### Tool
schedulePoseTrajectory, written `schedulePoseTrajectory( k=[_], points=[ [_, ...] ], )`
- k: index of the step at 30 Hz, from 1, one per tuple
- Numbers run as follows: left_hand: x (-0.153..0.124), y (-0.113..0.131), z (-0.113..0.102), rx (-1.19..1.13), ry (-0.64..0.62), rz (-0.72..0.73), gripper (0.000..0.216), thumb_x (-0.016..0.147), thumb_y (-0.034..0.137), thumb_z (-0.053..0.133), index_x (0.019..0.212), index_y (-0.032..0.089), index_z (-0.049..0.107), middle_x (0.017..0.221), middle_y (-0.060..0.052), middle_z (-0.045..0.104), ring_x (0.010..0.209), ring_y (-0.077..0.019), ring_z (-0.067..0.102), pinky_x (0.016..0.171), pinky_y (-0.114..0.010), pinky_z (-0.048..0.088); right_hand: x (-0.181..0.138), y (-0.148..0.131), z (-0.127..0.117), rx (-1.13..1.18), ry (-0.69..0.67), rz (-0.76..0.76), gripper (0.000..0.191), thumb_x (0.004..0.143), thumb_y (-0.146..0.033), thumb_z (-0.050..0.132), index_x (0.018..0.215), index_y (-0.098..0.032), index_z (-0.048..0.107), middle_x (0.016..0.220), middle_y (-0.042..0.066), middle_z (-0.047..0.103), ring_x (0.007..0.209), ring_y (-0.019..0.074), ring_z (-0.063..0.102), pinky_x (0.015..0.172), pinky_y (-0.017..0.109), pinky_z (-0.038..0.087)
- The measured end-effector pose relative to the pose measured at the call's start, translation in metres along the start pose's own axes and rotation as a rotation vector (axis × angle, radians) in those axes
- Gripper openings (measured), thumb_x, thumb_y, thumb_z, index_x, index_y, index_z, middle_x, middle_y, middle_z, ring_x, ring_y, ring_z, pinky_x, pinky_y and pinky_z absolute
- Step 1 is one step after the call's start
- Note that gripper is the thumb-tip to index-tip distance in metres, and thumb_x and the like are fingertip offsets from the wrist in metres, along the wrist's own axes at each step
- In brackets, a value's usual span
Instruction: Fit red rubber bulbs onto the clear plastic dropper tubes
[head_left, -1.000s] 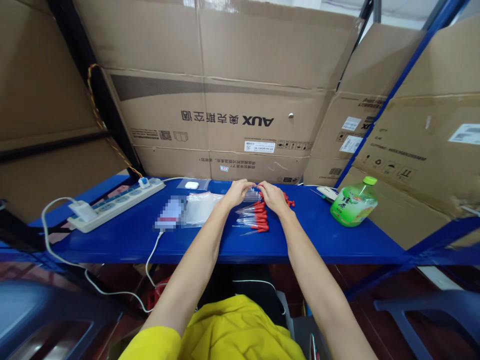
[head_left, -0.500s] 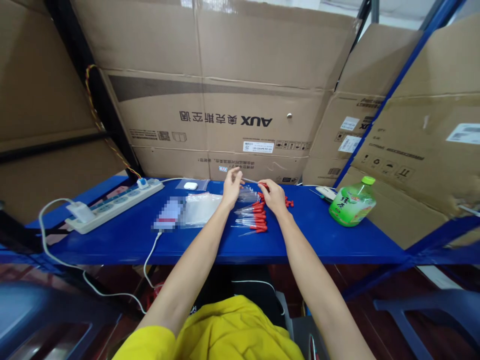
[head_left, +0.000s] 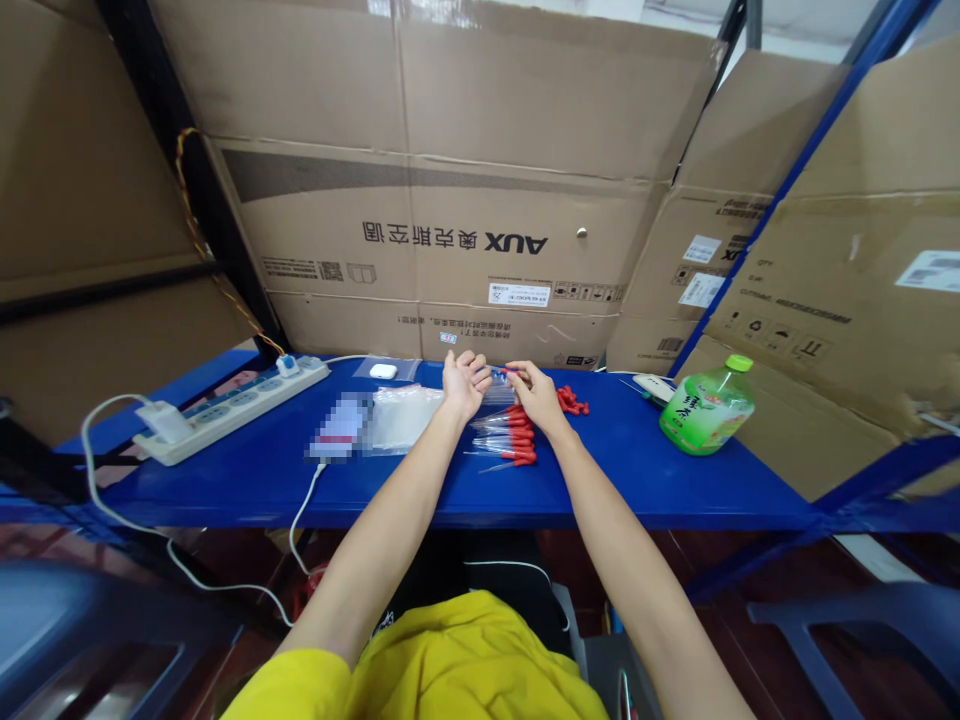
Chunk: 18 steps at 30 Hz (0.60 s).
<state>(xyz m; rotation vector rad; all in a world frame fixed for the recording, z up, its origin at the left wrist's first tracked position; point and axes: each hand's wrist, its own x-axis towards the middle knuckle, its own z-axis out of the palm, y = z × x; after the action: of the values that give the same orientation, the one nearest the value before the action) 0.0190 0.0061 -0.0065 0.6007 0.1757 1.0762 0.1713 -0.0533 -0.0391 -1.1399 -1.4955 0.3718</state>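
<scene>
My left hand (head_left: 466,384) is palm up with its fingers loosely apart, holding nothing, at the left end of some clear glass tubes (head_left: 498,392). Just right of it, my right hand (head_left: 537,396) pinches a glass dropper by its red rubber bulb (head_left: 513,372), low over those tubes; part of the dropper is hidden by the fingers. Nearer me lies a row of finished-looking droppers (head_left: 517,440), red bulbs to the right and clear tips to the left. Loose red bulbs (head_left: 574,402) are heaped beyond my right wrist.
Clear plastic bags (head_left: 405,418) and a blurred phone (head_left: 340,428) lie left of my forearm on the blue table (head_left: 630,490). A white power strip (head_left: 232,408) is farther left. A green tea bottle (head_left: 705,408) stands at right. Cardboard (head_left: 450,200) walls the back.
My left hand has let go of the dropper's glass end and turned palm up, fingers apart. My right hand has shifted slightly down and left with the dropper, uncovering more loose bulbs.
</scene>
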Motion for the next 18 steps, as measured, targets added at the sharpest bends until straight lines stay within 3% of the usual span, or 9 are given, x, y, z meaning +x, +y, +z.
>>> schedulePoseTrajectory(
  k=[2,6,18],
  points=[
    [0.000,0.003,-0.001,0.004,0.008,0.029,0.048,0.100,0.055,0.035,0.068,0.021,0.022,0.058,0.006,0.023,0.041,-0.0081,0.017,0.039,-0.023,0.015,0.001,-0.001,0.002,0.151,-0.009,0.048,0.039,0.087,-0.055,0.064,0.108,-0.023,0.062,0.077,-0.001,0.071,0.054,0.0142,0.062,0.056,0.027,0.050],
    [-0.001,0.004,0.000,-0.019,0.055,0.058,0.042,0.101,0.045,0.031,0.068,0.022,0.019,0.057,0.006,0.017,0.041,-0.0086,0.012,0.039,-0.023,0.014,0.002,-0.007,0.005,0.286,-0.005,0.081,0.040,0.076,-0.056,0.076,0.092,-0.022,0.062,0.071,0.000,0.071,0.062,0.0178,0.070,0.058,0.027,0.052],
    [-0.003,-0.001,0.000,-0.053,-0.024,0.047,0.042,0.099,0.042,0.040,0.067,0.021,0.021,0.054,0.007,0.019,0.037,-0.0067,0.016,0.039,-0.023,0.013,-0.002,-0.017,0.006,0.375,0.011,0.102,0.041,0.072,-0.056,0.080,0.084,-0.021,0.060,0.071,0.001,0.074,0.067,0.0219,0.075,0.060,0.032,0.061]
  ],
)
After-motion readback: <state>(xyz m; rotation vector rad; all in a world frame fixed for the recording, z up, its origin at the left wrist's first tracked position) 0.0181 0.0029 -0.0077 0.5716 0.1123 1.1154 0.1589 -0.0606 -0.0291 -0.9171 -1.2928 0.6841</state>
